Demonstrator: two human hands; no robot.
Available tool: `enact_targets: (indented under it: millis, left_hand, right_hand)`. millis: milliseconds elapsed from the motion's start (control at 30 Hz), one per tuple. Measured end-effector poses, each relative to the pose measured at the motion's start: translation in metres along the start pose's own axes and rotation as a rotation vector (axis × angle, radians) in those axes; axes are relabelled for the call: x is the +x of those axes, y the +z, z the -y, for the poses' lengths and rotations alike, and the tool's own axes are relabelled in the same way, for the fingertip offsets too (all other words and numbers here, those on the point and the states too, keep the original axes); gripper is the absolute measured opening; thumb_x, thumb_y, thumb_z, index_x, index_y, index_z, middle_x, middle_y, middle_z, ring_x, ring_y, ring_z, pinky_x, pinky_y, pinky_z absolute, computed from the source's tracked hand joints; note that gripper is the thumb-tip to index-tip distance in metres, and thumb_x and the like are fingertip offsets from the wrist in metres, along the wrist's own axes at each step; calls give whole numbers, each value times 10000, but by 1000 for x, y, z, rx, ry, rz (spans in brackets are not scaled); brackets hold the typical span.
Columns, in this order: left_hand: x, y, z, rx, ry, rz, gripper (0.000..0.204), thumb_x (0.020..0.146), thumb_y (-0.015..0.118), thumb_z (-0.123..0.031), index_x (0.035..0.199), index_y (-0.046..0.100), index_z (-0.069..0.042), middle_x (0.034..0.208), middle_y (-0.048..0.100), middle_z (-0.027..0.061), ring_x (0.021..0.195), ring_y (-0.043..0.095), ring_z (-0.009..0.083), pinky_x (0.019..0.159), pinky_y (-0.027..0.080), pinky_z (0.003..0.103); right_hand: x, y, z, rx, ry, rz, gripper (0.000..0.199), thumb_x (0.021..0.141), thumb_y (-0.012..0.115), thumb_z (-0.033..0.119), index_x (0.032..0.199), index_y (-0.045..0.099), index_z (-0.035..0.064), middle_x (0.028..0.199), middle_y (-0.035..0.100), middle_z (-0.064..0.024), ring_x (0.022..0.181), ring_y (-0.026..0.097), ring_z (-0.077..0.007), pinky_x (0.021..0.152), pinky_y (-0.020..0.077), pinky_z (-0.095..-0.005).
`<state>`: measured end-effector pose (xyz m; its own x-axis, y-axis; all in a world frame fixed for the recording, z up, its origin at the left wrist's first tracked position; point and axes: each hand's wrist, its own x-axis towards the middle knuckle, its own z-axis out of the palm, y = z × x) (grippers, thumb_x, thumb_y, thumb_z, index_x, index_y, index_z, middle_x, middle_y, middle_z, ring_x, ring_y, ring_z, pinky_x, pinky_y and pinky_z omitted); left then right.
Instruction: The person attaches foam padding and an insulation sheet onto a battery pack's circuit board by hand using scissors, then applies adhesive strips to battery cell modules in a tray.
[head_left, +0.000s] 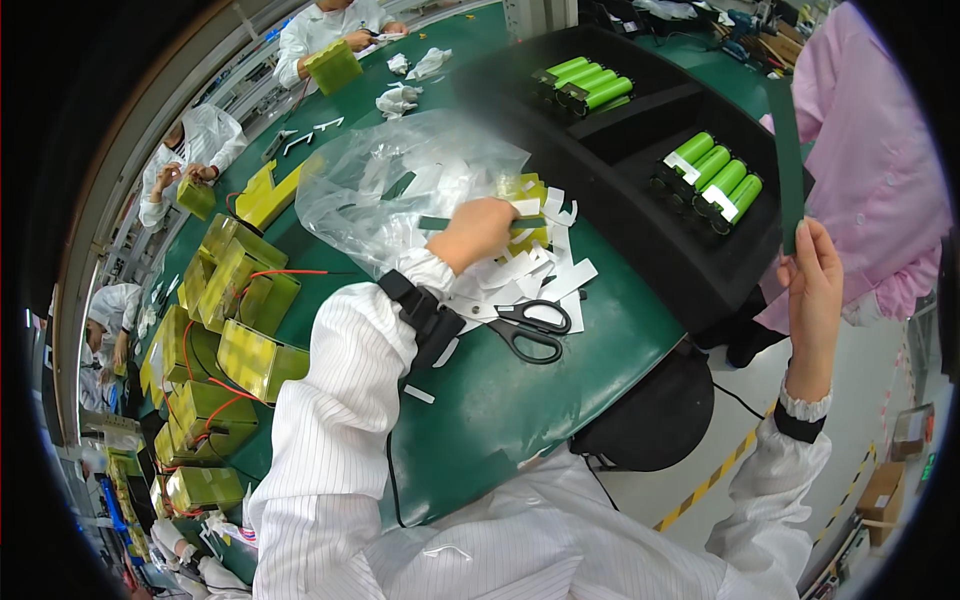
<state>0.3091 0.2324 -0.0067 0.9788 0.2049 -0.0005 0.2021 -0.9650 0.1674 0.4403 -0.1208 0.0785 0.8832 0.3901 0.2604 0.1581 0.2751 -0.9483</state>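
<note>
My right hand (812, 265) is raised at the right and pinches the lower end of a long dark green strip (787, 165), which stands upright. My left hand (475, 235) is closed above a heap of white paper strips (530, 265). Dark green pieces (433, 223) show on both sides of its fist, but whatever lies inside the fingers is hidden. Touching the heap is a crumpled clear plastic bag (345, 190). Black-handled scissors (520, 325) lie just nearer than the heap, their blades partly under paper. A yellow piece (528, 190) peeks out behind the left hand.
A black tray (640, 185) with groups of green cylindrical cells (715, 175) stands on the green table (480, 420). Yellow-wrapped battery packs (245, 285) with red wires crowd the left. A person in pink (870, 150) stands at right; others work across the table. A black stool (650, 415) is below.
</note>
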Motion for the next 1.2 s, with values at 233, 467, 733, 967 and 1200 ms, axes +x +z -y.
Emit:
enact_targets:
  millis: [233,467,733,967,1200]
  left_hand:
    - [5,-1,39,252,-227,-159,158,705,568,-146,821,660,-88,797,629,147,753,607,324,658,484,403]
    - [63,2,32,76,-119,-161,191,722,572,-146,873,652,-59,846,626,167,804,594,348,703,476,412]
    - [95,-9,38,44,-146,365,745,554,786,-415,1093,528,31,1086,561,206,1028,523,335,862,418,350]
    - [93,-4,31,-56,-112,510,818,534,791,-437,1114,510,67,1089,562,212,1025,529,330,868,419,325]
    - [70,-38,36,-163,8,263,594,597,767,-305,1026,568,54,998,606,174,907,580,272,809,438,313]
  right_hand:
    - [-10,-12,-14,-1,30,-29,171,900,500,171,974,546,24,743,503,30,608,441,-24,504,324,-166]
    - [-19,-22,-19,5,73,-18,162,894,511,173,958,553,30,743,501,44,588,439,-20,498,322,-160]
    - [-34,-44,-30,-5,131,-84,177,887,528,185,958,556,26,721,494,48,575,432,-20,505,330,-160]
    - [-28,-41,-43,-9,143,-51,193,887,529,194,959,554,17,702,471,52,578,427,-20,508,329,-162]
    - [-28,-37,-48,-33,128,0,170,906,488,176,973,547,32,712,493,47,587,422,-6,500,314,-147]
